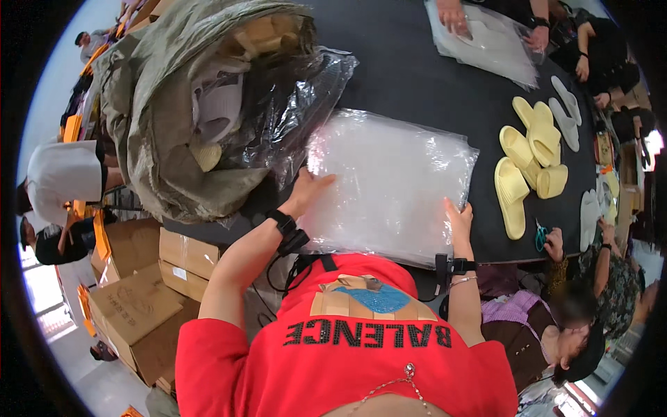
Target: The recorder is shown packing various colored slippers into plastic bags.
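A thick stack of clear plastic bags [389, 184] lies in front of me at the near edge of the dark table, its sheets shiny and slightly uneven at the edges. My left hand [309, 192] grips its left side, thumb on top and the other fingers mostly hidden at the edge. On the opposite side, my right hand [458, 221] holds the right edge near the lower corner, fingers partly out of sight. Crumpled clear plastic [292, 104] touches the upper left of the stack.
At the left, a big woven sack [160, 118] holds slippers, including a pale grey slipper [219, 104]. Several yellow slippers [513, 198] lie to the right, near white slippers [564, 121]. Across the table, another person's hands rest on more plastic bags [479, 42]. Cardboard boxes [132, 313] stand lower left.
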`<state>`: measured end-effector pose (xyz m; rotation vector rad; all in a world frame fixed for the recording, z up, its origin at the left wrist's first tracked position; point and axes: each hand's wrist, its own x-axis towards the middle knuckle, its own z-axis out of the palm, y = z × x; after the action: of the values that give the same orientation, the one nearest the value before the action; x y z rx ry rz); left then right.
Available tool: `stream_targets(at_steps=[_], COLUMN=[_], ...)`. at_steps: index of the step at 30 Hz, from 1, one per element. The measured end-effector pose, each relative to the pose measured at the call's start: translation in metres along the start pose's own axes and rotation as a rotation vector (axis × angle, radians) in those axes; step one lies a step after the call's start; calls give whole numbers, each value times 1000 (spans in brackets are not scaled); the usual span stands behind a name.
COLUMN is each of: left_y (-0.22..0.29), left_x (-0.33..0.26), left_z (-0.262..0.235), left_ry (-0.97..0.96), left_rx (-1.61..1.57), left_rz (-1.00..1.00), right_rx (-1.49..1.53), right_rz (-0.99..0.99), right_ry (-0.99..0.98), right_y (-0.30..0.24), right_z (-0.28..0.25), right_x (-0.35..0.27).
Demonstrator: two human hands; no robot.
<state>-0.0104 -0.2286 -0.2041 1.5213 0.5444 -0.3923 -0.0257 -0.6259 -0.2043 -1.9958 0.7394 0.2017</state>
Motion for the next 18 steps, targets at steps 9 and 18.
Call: stream_targets(at_steps=[9, 18], left_y=[13, 14], left_x=[-19, -12], left_z=[35, 25], left_ry=[216, 199], left_rx=[979, 560], left_rz=[246, 125], right_rx=[308, 124], right_rz=[55, -36], right_ry=[-162, -149], right_y=[-13, 8], right_z=[-14, -11], right_x=[-2, 10])
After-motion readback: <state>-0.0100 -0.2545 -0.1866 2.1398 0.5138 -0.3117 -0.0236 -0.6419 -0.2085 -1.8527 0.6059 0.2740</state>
